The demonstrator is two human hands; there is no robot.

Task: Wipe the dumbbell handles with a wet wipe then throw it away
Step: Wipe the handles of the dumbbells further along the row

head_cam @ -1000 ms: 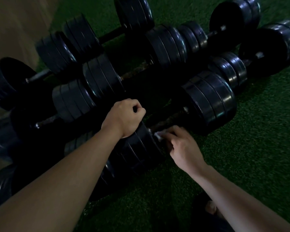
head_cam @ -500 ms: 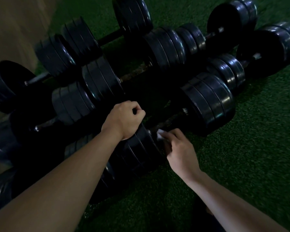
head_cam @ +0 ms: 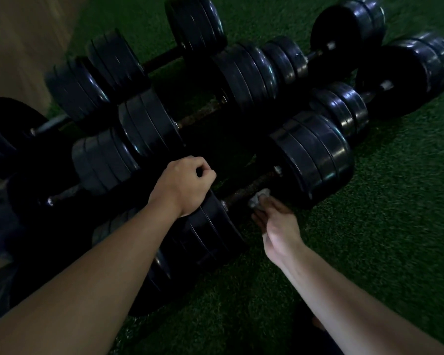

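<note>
The nearest black dumbbell lies on the turf, its rusty handle point(head_cam: 244, 189) running between a left plate stack point(head_cam: 210, 234) and a right plate stack point(head_cam: 315, 160). My right hand point(head_cam: 277, 224) pinches a crumpled white wet wipe point(head_cam: 259, 199) and presses it against the handle, near the middle and toward the right plates. My left hand point(head_cam: 183, 184) sits as a closed fist on top of the left plate stack; I see nothing inside it.
Several more black dumbbells point(head_cam: 244, 73) lie side by side behind the near one, reaching to the far right point(head_cam: 405, 73). Green artificial turf point(head_cam: 382, 213) spreads to the right and front. A beige surface point(head_cam: 18, 42) fills the upper left.
My right hand has slid the wipe along the handle, away from the left collar toward the right plates. My left fist has stayed on the left plates.
</note>
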